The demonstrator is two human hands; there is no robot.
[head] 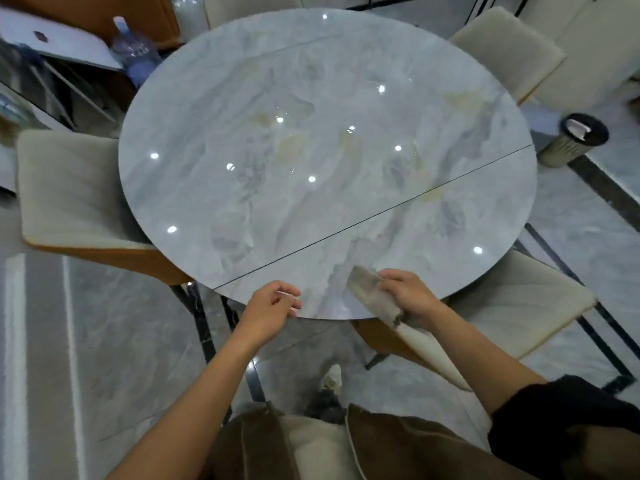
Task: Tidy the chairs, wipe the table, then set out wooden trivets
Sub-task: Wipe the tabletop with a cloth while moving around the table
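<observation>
Right hand [405,292] clenched on a beige cloth [370,289] at the near edge of the round marble table [311,98], the cloth's tail hanging off the rim. Left hand [273,306], fingers loosely curled and holding nothing, lies at the same rim. Cream chairs [69,188] stand around the table.

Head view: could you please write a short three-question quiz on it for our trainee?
1. True or false: the right hand grips the cloth at the near edge of the table.
2. Where does the bin stand? A on the table; B on the floor, right of the table; C under the table.
3. Fill in: the number of trivets on the table is ___.
Key: 1 true; 2 B; 3 zero.
</observation>
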